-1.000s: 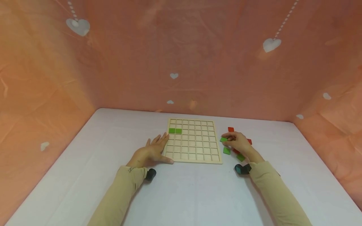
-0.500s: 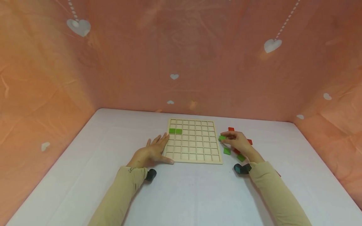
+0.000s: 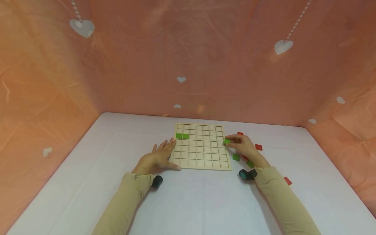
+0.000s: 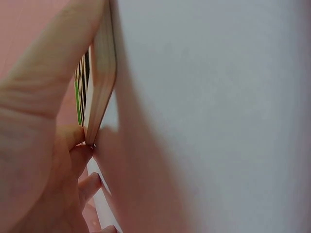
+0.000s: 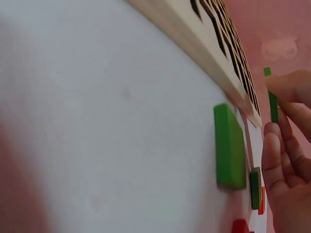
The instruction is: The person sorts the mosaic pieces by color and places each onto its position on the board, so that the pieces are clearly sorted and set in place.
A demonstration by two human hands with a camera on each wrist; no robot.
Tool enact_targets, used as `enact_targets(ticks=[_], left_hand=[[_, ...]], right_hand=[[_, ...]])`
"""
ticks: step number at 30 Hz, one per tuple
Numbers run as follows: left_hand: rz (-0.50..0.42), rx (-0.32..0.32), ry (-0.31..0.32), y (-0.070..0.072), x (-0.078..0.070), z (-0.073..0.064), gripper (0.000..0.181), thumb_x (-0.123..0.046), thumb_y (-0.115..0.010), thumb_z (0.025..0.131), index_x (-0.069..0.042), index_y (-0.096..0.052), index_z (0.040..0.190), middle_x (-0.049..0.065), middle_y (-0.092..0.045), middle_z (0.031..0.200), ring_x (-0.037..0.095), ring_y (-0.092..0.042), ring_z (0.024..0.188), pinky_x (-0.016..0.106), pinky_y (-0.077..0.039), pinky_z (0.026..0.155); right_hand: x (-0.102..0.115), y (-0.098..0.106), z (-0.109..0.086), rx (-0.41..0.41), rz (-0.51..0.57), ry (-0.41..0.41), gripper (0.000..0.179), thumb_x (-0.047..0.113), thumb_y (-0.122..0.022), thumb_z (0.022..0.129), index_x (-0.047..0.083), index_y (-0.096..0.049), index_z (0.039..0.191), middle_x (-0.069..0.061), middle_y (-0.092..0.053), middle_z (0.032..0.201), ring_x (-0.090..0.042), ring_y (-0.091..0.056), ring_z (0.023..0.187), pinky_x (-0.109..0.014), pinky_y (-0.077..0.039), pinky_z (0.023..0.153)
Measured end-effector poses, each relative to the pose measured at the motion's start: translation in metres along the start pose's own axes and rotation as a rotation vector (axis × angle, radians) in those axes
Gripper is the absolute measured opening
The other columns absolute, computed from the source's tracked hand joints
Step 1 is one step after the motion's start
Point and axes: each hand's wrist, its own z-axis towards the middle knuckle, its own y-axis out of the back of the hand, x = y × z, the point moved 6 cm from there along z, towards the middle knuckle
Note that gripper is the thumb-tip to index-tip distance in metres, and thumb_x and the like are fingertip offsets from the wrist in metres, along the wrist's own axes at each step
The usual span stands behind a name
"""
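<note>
A wooden grid board [image 3: 199, 153] lies on the white table, with two green square tiles [image 3: 182, 136] side by side in cells near its left edge. My left hand [image 3: 158, 156] rests with spread fingers along the board's left side, the thumb at the near left corner. In the left wrist view the thumb [image 4: 48, 63] lies against the board's edge [image 4: 103, 73]. My right hand [image 3: 242, 146] pinches a green tile [image 3: 227, 141] between thumb and fingers at the board's right edge. The right wrist view shows this held tile [image 5: 273, 104] edge-on, raised off the table.
Right of the board lie loose green tiles [image 3: 236, 157] and several red tiles [image 3: 258, 147]. Another red tile [image 3: 287, 180] sits by the right sleeve. Each wrist wears a small dark camera [image 3: 246, 175]. A draped orange-pink cloth [image 3: 188, 65] walls the table at the back and sides.
My right hand has lifted the green tile from the loose ones and carried it left to the board's right edge. The left hand and board have stayed put.
</note>
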Motion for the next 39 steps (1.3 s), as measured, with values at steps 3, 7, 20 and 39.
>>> enact_targets(ticks=[3, 7, 20, 39], left_hand=[[-0.003, -0.001, 0.001, 0.0, 0.0, 0.0, 0.113, -0.048, -0.076, 0.077, -0.005, -0.004, 0.154, 0.01, 0.002, 0.162, 0.033, 0.002, 0.149, 0.057, 0.005, 0.117], [-0.002, 0.004, 0.006, -0.001, 0.0, -0.001, 0.113, -0.048, -0.075, 0.078, -0.007, -0.003, 0.155, 0.009, 0.003, 0.162, 0.032, 0.003, 0.149, 0.056, 0.006, 0.117], [-0.011, -0.002, 0.006, -0.001, 0.002, 0.0, 0.113, -0.048, -0.076, 0.077, -0.008, -0.004, 0.155, 0.008, 0.002, 0.163, 0.032, 0.003, 0.149, 0.055, 0.006, 0.118], [-0.004, 0.011, 0.003, 0.001, -0.001, -0.001, 0.112, -0.047, -0.075, 0.078, -0.007, -0.004, 0.155, 0.01, 0.003, 0.162, 0.033, 0.003, 0.149, 0.057, 0.006, 0.117]], right_hand=[[0.002, -0.003, 0.002, 0.002, 0.002, 0.005, 0.04, 0.022, -0.071, 0.086, 0.006, -0.065, 0.123, -0.015, -0.065, 0.118, -0.024, -0.057, 0.105, -0.03, -0.044, 0.087], [0.004, -0.006, 0.004, 0.001, 0.016, 0.006, 0.04, 0.021, -0.072, 0.085, 0.007, -0.065, 0.122, -0.014, -0.065, 0.119, -0.025, -0.058, 0.107, -0.033, -0.045, 0.092], [0.017, -0.017, 0.011, 0.018, 0.029, 0.035, 0.039, 0.017, -0.072, 0.085, 0.004, -0.065, 0.122, -0.017, -0.066, 0.116, -0.029, -0.06, 0.109, -0.031, -0.047, 0.088], [0.029, -0.033, 0.018, 0.058, 0.067, 0.08, 0.039, 0.015, -0.071, 0.087, 0.004, -0.064, 0.123, -0.016, -0.063, 0.122, -0.029, -0.057, 0.109, -0.04, -0.047, 0.095]])
